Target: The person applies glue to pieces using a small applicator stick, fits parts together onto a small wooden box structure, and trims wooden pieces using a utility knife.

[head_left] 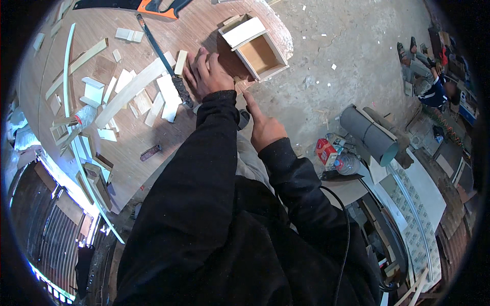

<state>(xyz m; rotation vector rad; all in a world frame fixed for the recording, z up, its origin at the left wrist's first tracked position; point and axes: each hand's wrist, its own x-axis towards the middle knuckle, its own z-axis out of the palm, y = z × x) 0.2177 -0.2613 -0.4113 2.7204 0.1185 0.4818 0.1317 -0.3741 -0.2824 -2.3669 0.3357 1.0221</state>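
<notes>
My left hand (208, 74) rests on the wooden table (178, 131) with its fingers spread and nothing visible in it. Beside its fingertips stands a small pale wood block (180, 62). My right hand (267, 130) is at the table's near edge, its index finger stretched out to that edge and the other fingers bent. To the right of my left hand, a small wooden box (261, 55) sits at the edge, partly covered by a pale board. A long dark tool with a wrapped handle (181, 91) lies left of my left hand.
Pale wood strips and offcuts (130, 89) cover the table's left side. A handsaw (158, 7) with an orange and black handle lies at the far edge. On the floor at right are a grey roll (368, 133) and a plastic bottle (347, 163). Another person (434, 92) sits farther off.
</notes>
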